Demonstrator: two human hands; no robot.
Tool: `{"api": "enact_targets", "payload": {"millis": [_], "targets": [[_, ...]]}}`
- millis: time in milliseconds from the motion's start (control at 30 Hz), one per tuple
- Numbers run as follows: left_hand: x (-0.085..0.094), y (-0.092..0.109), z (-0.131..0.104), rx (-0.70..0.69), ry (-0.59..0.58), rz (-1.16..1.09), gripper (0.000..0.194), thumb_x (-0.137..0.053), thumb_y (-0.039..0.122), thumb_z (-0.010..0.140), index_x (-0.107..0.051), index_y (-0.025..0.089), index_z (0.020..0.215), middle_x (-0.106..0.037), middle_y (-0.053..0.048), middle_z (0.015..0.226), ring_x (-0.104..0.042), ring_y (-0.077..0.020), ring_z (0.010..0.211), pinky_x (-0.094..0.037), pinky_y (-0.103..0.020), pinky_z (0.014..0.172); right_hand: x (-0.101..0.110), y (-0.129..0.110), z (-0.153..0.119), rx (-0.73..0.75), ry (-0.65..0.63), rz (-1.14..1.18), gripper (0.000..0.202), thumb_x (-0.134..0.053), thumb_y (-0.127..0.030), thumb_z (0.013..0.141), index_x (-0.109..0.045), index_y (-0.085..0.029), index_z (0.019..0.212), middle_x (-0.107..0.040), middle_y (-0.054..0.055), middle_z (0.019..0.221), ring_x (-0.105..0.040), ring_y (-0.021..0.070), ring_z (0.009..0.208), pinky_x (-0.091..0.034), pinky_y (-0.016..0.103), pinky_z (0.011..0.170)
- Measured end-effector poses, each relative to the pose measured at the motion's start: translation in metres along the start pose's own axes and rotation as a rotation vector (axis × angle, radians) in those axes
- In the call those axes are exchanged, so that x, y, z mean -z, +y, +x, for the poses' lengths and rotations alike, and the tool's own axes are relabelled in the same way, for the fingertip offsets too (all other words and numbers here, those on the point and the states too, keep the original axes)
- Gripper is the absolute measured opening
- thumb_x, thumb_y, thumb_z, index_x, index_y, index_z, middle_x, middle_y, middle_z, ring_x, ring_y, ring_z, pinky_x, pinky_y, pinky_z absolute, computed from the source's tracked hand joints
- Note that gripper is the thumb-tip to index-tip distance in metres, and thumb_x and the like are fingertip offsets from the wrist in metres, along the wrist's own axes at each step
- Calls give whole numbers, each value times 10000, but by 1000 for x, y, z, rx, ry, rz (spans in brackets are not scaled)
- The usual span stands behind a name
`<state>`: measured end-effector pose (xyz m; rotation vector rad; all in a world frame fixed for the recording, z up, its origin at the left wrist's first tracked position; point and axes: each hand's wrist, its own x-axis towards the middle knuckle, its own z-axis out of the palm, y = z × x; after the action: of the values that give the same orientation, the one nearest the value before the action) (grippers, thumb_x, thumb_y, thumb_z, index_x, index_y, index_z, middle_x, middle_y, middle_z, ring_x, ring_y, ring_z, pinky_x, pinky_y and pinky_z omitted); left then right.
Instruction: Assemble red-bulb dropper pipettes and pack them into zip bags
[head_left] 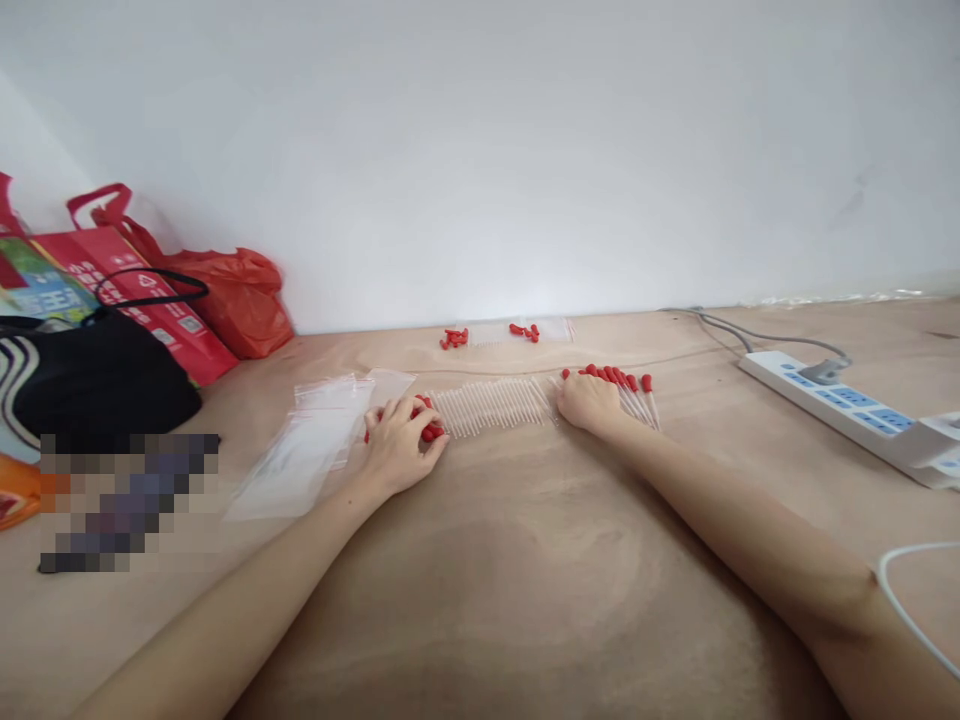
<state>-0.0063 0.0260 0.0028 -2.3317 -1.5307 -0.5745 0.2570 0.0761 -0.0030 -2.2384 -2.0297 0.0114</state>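
A row of thin clear tubes (491, 405) lies side by side on the wooden table (480, 600). At the row's right end several tubes carry red caps (619, 378). My right hand (589, 402) rests on that capped end, fingers curled; what it grips is hidden. At the row's left end my left hand (401, 442) is closed over a small bunch of loose red caps (430, 432). More loose red caps (454, 338) and another red cluster (525, 331) lie farther back, near the wall.
Clear plastic bags (315, 440) lie left of my left hand. A black bag (97, 385), red boxes and a red plastic bag (240, 295) crowd the left edge. A white power strip (847, 410) with its grey cable sits at the right; a white cord (900, 590) loops near my right arm.
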Motion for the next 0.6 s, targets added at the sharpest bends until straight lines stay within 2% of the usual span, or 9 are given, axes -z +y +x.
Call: {"api": "enact_targets", "payload": {"millis": [133,233,333,433,533,600], "targets": [[-2,-2,-1,-73,-5,-39,112,-509,261,779,-599,204,746,-575,-55,884,-491,-240,865,-288,-414,743,-1,-3,-6,-10,33,-8,297,-337,-193,821,-560,-60,965,-612,189,913,-597,243,838,-402,312,661],[-4,-4,-1,-98,29,-102,137,-485,260,807,-596,197,758,-573,-53,866,-500,-232,860,-316,-402,740,-2,-4,-18,35,160,-14,310,-302,-253,847,-517,-63,963,-600,171,864,-591,247,792,-396,309,627],[-6,-4,-1,-145,69,-235,159,-444,266,833,-572,187,780,-551,-51,844,-509,-201,833,-370,-362,747,-8,-1,-31,212,299,45,283,-270,-260,859,-495,-93,896,-579,145,829,-563,230,779,-390,299,638],[-5,0,-3,-217,89,-412,144,-405,248,852,-527,183,810,-539,-41,815,-521,-165,800,-417,-308,750,-17,4,-42,426,386,182,245,-258,-225,860,-476,-117,832,-559,124,796,-527,210,759,-388,303,682],[-5,7,-7,-272,68,-529,108,-384,204,858,-488,180,873,-561,-39,810,-543,-145,777,-447,-272,715,-24,7,-52,583,379,349,202,-280,-208,857,-466,-131,836,-549,101,777,-508,190,727,-402,298,672],[-4,14,-10,-294,28,-590,128,-362,174,860,-477,181,918,-584,-54,883,-560,-144,829,-455,-274,739,-25,8,-60,673,353,432,182,-302,-182,851,-470,-135,904,-554,96,825,-511,182,764,-411,294,685]]}}
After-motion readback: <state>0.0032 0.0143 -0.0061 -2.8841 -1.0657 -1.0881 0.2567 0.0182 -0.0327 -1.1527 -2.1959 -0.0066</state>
